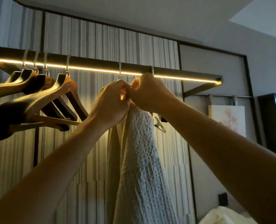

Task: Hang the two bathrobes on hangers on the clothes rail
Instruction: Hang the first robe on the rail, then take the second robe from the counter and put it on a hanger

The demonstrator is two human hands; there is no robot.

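One waffle-weave bathrobe (139,159) hangs down from just under the lit clothes rail (182,73), its top bunched between both hands, so the first robe looks mid-hanging rather than finished; the hanger under it is mostly hidden, with only a metal hook (119,73) above the hands and a clip (160,125) beside the cloth showing. A pale heap at the lower right (219,215) may be the second robe, not yet hung. The empty wooden hangers (42,97) wait further left on the rail. The left hand (111,102) and right hand (148,92) touch, each grip closed, pinching the robe's collar area.
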